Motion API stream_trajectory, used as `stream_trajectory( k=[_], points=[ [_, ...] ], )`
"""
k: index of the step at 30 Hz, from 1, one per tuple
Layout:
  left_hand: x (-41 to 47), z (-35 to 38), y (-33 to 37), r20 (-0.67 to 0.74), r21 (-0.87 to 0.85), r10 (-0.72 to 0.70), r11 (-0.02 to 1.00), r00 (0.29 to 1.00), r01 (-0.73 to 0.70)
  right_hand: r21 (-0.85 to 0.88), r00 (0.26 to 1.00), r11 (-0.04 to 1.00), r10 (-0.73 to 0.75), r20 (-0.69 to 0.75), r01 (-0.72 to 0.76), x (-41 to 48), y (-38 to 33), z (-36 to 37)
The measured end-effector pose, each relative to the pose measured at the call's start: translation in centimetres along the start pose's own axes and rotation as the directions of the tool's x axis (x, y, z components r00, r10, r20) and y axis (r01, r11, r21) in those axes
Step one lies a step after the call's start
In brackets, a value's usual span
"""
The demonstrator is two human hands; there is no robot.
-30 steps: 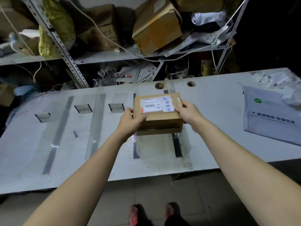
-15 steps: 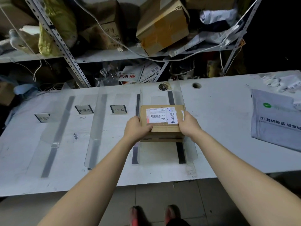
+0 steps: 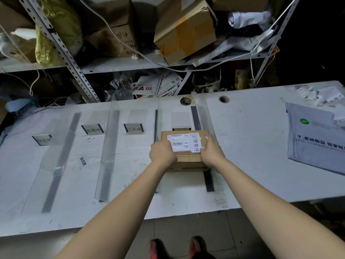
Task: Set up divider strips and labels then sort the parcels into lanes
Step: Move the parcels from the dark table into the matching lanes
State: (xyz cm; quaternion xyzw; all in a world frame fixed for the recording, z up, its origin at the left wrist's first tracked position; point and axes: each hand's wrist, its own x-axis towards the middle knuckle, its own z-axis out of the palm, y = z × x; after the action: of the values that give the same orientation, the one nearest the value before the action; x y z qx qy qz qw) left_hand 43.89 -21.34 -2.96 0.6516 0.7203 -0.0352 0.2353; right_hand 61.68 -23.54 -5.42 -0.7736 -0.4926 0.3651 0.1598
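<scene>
Where two dark strips (image 3: 195, 118) mark a lane near the middle of the worktop (image 3: 252, 165), the box (image 3: 188, 159) sits between them, low over the surface; whether it rests there I cannot tell. The left hand (image 3: 162, 153) grips its left side and the right hand (image 3: 211, 155) its right, fingers curled over the top edges. The left hand covers part of the sticker (image 3: 179, 144), and the box hides the middle of the right strip. Behind it, toward the back edge, a card holder (image 3: 181, 119) stands with its foot out of sight. Two labels (image 3: 133, 128) further left read clearly, while a third (image 3: 42, 140) near the left edge is blurred under clear plastic. At the right edge a grey mailer (image 3: 313, 146) lies cut off by the frame.
</scene>
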Motion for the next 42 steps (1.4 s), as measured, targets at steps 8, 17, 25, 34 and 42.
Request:
stream_trajectory(
  k=[8, 17, 25, 34, 42],
  points=[
    [-0.4, 0.9, 0.3, 0.002, 0.154, 0.054, 0.987, 0.999, -0.054, -0.062, 0.997, 0.997, -0.047, -0.054, 0.044, -1.1, -0.9, 0.8],
    [-1.8, -5.3, -1.5, -0.215, -0.066, 0.141, 0.985, 0.966, -0.159, -0.338, 0.957, 0.900, -0.289, 0.014, 0.276, -2.6, -6.8, -1.0],
    [-6.4, -14.8, -13.4, -0.418, 0.140, 0.026, 0.990, 0.908, 0.036, -0.530, 0.755, 0.575, -0.618, 0.217, 0.623, -7.0, -19.9, 1.7],
    [-15.6, -22.3, -32.1, -0.529, 0.152, -0.145, 0.953, 0.836, 0.262, -0.554, 0.594, 0.368, -0.743, 0.307, 0.747, -16.8, -34.5, 12.2],
    [-24.4, -26.3, -51.1, -0.552, 0.123, -0.255, 0.917, 0.794, 0.379, -0.525, 0.504, 0.279, -0.789, 0.353, 0.804, -27.2, -45.8, 24.5]
  ],
)
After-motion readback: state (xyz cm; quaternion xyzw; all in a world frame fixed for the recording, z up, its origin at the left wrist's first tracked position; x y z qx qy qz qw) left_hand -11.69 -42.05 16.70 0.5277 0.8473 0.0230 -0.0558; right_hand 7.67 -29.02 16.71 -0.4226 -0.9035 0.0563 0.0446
